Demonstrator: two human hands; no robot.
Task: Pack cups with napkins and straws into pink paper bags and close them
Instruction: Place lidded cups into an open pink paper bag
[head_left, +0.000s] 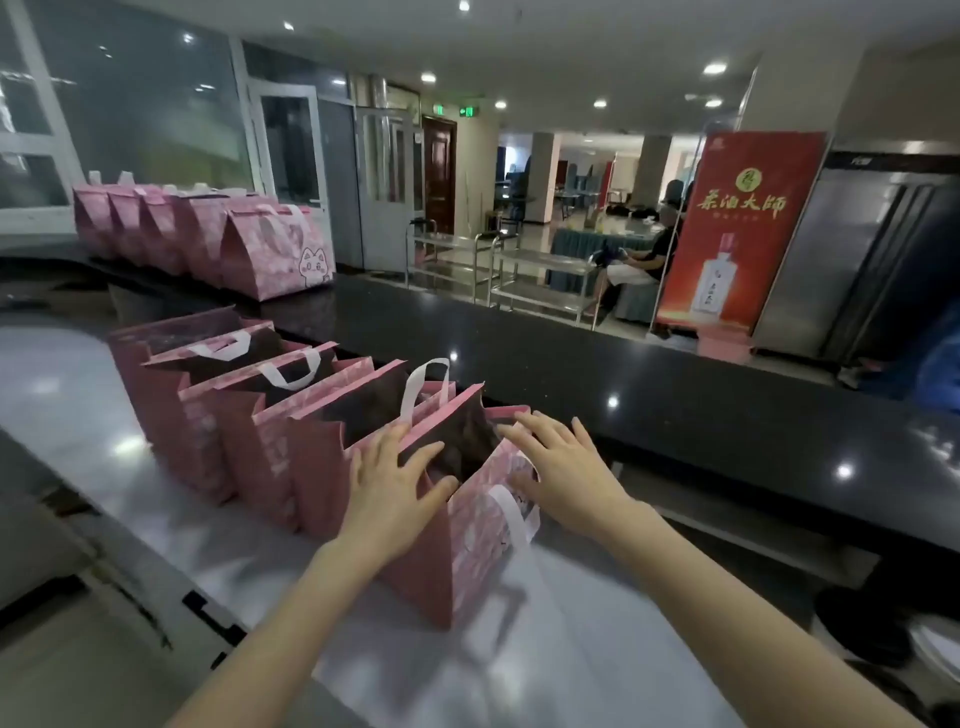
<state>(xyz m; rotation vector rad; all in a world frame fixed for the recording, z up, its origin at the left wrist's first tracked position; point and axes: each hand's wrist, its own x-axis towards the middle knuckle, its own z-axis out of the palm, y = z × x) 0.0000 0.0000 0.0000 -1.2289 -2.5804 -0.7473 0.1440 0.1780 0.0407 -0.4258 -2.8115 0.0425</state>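
Touching the nearest pink paper bag (467, 566) with both hands.
Left hand (395, 483) and right hand (563, 467), fingers straight and spread, flank the upright bag on the glossy worktop (78, 410); its mouth opens upward.

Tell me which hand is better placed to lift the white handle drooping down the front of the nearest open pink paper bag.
Right, probably. The right hand rests on the nearest open pink paper bag right beside the drooping white handle; the left hand presses the opposite side wall.

Open bags (249, 410) crowd the left; the steel counter (597, 623) lies free rightward.
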